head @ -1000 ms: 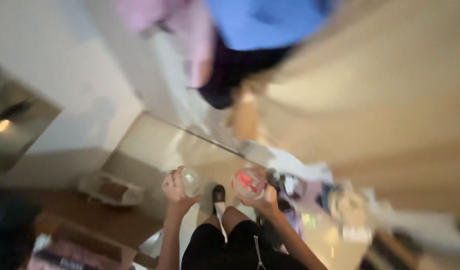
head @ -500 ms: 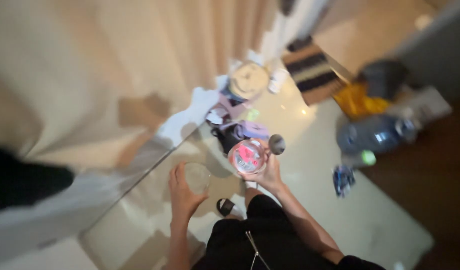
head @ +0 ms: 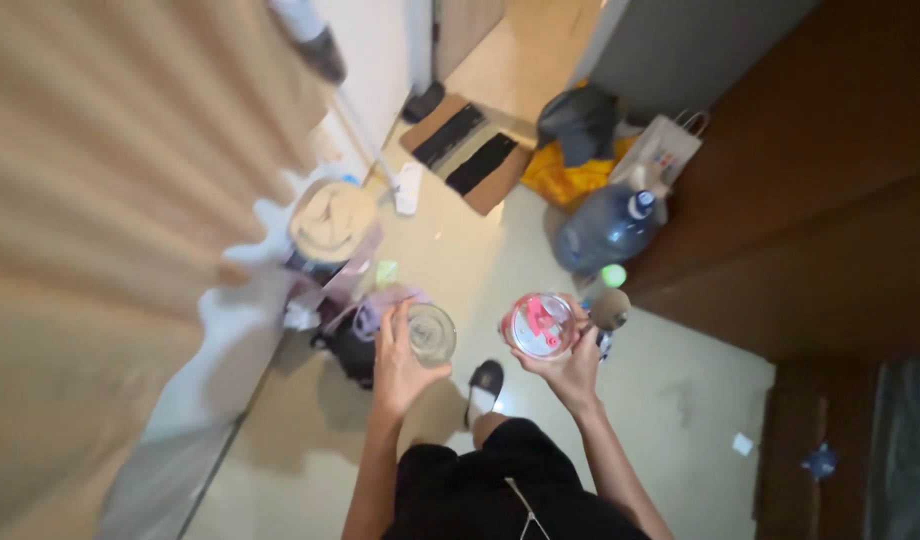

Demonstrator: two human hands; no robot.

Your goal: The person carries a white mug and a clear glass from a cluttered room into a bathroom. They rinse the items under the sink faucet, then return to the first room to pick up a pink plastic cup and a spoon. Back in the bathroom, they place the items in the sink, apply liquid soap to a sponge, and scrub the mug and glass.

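The left hand (head: 398, 360) grips a clear glass (head: 431, 333). The right hand (head: 570, 365) wraps a pink-lidded jar (head: 540, 325) — a large water bottle (head: 602, 232) stands farther off.

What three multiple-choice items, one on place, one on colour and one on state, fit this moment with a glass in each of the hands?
1. Where does the big blue water jug stand?
A. on the floor by the brown wall
B. on a shelf
C. in the left hand

2. What colour shows inside the container in the right hand?
A. green
B. pink-red
C. black

3. How is the clear glass in the left hand?
A. lying on the floor
B. held up off the floor
C. standing on a table

Answers: 1 A, it rests on the pale floor next to the wall. 2 B, a pink-red patch shows within its rim. 3 B, the fingers wrap it above the floor.
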